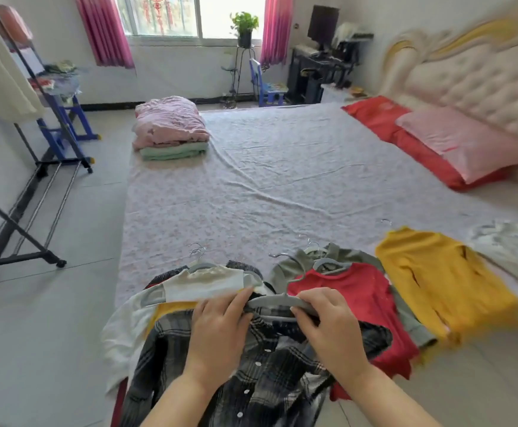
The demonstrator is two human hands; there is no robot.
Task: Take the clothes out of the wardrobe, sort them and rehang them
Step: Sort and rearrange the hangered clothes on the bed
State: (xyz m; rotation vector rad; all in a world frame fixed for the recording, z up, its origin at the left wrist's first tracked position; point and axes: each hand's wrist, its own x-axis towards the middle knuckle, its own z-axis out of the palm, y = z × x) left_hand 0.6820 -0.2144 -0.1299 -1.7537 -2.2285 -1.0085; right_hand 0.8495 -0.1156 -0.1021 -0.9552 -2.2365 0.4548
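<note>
Where the plaid shirt lies: the plaid shirt (251, 380) is front up, buttons showing, at the near edge of the bed (282, 180), its collar pointing away from the person and its tail hanging off the edge.
Grey hanger: the grey hanger (277, 300) sits across the collar with its hook pointing up the bed; how far its arms reach into the shoulders is hidden by cloth.
Hands: apart, one at each side of the collar. The left hand (217, 328) pinches the collar cloth at the hanger's left end, and the right hand (328, 322) grips the hanger's right arm.
Step in hand: apparently seating the shirt on its hanger before rehanging.
Doing it well: square both shoulders on the arms, centre the collar under the hook, and lift by the hook only once the weight sits evenly, or the tail may drag the shirt off.
Neighbours: a white top (202, 286) on its own hanger lies just left, a red top (359, 297) just right and a yellow top (436, 278) beyond it; keep the hooks from tangling.
Destination: the clothes rack (35, 180) stands on the floor to the left, well apart.
</note>
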